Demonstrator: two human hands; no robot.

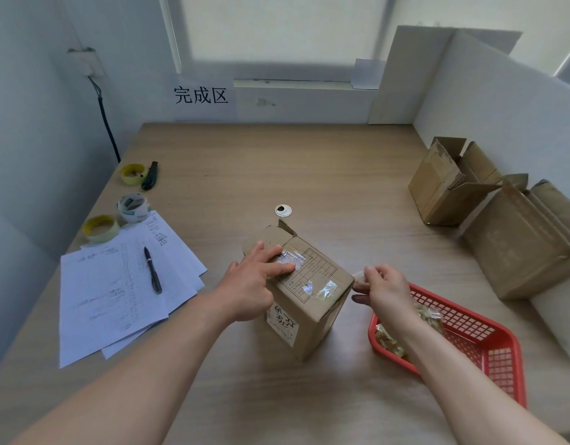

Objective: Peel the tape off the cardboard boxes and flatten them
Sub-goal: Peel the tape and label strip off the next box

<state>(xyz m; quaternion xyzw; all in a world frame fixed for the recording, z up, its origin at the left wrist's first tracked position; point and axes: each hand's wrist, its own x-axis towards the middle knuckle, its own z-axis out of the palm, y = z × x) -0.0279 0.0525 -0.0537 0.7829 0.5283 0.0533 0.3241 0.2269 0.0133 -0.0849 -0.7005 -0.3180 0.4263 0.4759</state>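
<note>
Hands: left hand (256,284) is pressing straight fingers flat on the top of the cardboard box (304,295); right hand (384,285) is pinching a crumpled strip of tape (360,277) just off the box's right top corner.
Box position: standing upright on the wooden table (309,175), near its front centre, between the two hands.
Box condition: top flaps are lying closed, with shiny tape remnants showing across the printed label; one flap corner at the far end is lifting.
Handling judgement: the box is likely light and stiff-walled, prone to sliding on the smooth table, hence the holding hand on top. Tape is thin, sticky and tearing easily.
Where to grip: take a loose tape edge at a corner and pull low along the seam; brace the top panel, not the side walls.
Right side: red basket (489,358) is touching the right forearm, holding peeled tape wads.
Far right: two open boxes (444,194) are waiting by the white partition.
Left side: papers (116,293) with a pen (153,271), three tape rolls (132,207) and a utility knife (150,176).
</note>
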